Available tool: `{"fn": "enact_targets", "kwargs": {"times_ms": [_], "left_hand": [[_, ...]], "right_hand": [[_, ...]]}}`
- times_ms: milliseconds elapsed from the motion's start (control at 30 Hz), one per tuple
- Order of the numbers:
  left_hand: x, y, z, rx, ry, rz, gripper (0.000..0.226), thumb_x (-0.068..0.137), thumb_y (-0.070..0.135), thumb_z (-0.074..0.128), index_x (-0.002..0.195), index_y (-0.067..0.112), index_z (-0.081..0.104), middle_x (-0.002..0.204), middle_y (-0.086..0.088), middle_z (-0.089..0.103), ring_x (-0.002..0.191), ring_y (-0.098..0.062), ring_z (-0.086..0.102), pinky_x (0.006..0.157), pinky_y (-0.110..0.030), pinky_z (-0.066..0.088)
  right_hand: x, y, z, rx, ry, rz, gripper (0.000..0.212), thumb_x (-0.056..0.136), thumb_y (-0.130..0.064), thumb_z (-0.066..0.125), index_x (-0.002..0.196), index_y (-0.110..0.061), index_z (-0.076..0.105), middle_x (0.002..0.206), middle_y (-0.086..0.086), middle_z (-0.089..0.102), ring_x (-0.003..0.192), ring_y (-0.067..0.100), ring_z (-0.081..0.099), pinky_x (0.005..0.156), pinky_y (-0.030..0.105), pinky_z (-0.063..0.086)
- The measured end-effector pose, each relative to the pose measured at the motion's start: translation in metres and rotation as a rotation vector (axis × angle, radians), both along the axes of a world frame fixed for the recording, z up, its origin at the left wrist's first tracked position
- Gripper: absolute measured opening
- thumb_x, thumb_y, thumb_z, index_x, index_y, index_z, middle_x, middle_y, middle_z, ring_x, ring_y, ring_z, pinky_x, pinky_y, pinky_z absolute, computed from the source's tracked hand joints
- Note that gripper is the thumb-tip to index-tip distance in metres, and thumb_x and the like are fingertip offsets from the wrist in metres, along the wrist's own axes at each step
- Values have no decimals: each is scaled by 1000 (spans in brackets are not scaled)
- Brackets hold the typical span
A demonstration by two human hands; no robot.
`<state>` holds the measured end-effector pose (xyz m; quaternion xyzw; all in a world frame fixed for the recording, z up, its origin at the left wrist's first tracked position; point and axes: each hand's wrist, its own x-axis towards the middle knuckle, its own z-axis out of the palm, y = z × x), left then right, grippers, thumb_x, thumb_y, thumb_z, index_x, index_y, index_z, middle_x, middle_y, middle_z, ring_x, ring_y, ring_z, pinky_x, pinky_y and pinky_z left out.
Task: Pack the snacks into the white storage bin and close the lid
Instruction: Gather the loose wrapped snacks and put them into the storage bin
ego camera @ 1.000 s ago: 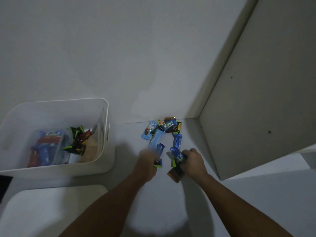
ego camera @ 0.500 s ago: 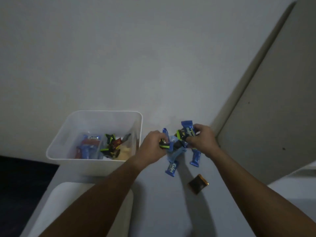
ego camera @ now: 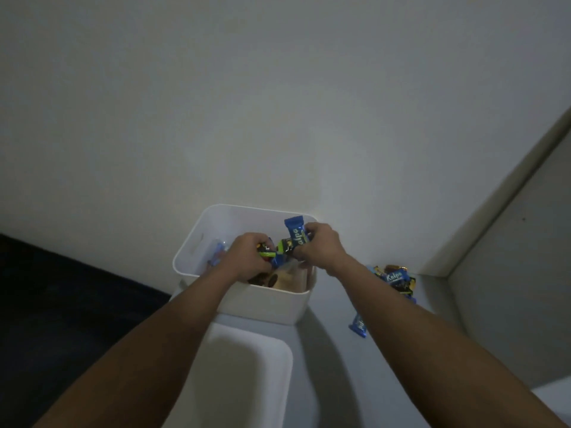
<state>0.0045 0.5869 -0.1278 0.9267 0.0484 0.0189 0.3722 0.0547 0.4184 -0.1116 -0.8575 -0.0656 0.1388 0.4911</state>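
The white storage bin (ego camera: 272,307) stands open against the wall with several snack packets inside. Both hands hover over its opening. My left hand (ego camera: 247,257) grips a few small green-and-black packets (ego camera: 268,252). My right hand (ego camera: 318,245) holds a blue snack bar (ego camera: 296,232) upright, together with another dark packet. To the right of the bin a small pile of snacks (ego camera: 397,278) lies on the white surface, and one blue bar (ego camera: 358,325) lies nearer, partly hidden by my right forearm. The white lid (ego camera: 244,375) rests flat in front of the bin.
A pale wall rises straight behind the bin. A grey cabinet panel (ego camera: 509,288) stands at the right, close to the snack pile. Dark floor (ego camera: 61,304) lies beyond the surface's left edge.
Both hands lifted a bunch of snacks off the surface and carried them left, from the pile to above the bin. The view swung left with them.
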Motion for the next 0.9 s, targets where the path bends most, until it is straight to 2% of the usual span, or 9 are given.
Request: {"fn": "enact_targets", "kwargs": {"times_ms": [67,133,233,300,400,567,633,733,900], "left_hand": [[2,13,-11,-56,60,0,39,60,2,83,83,25,61,94,-4,65,88,-25,64,76,-29,52],[2,23,-24,-145,161,3,71,57,8,86,119,22,56,115,-3,56,107,-27,61,91,-39,53],[7,37,-47,-95,249,76,106,46,43,80,141,35,34,135,2,47,123,-25,51,101,-46,47],[12,40,-52,-81,247,139,98,47,50,72,138,37,37,143,-2,47,122,-26,53,104,-44,45],[14,29,-39,-101,148,213,65,76,18,71,136,14,48,139,-11,53,123,-28,52,106,-36,41],[27,-7,-27,-107,-3,192,42,79,12,70,119,8,62,112,-9,68,100,-24,63,92,-27,46],[31,-33,-22,-92,-79,141,34,77,12,70,110,7,67,102,-7,71,94,-23,65,85,-21,44],[36,-78,-18,-99,-205,17,23,77,10,68,100,6,71,94,-7,74,89,-21,67,83,-21,44],[49,-145,-35,-122,-136,-164,28,77,20,73,103,12,69,86,1,72,75,-15,64,79,-24,50]], "right_hand": [[-4,15,-5,8,103,7,33,66,-2,78,95,-13,66,98,15,68,80,32,71,67,47,61],[-7,22,-11,-85,156,46,40,69,-10,80,106,-9,63,102,13,66,89,31,69,74,43,60],[-6,22,-18,-227,135,41,38,76,-18,73,109,-2,63,109,15,66,97,33,67,83,43,58],[0,16,-23,-168,160,-17,32,81,-11,65,110,0,61,110,19,64,94,38,68,81,48,58],[7,0,-18,-64,188,-108,30,79,0,60,109,-3,59,102,21,64,75,35,71,63,50,61],[15,-49,-12,-33,209,-200,17,84,1,61,99,-8,61,92,20,66,64,26,67,39,28,53],[19,-75,-17,-36,203,-249,9,84,-2,63,88,-10,61,84,19,66,62,27,68,46,35,58],[21,-118,-25,-95,191,-310,8,83,-1,64,84,-10,62,72,15,64,47,18,63,44,28,55],[21,-188,-49,-203,237,-379,8,81,-3,65,79,-10,63,74,14,63,62,22,62,51,33,57]]}}
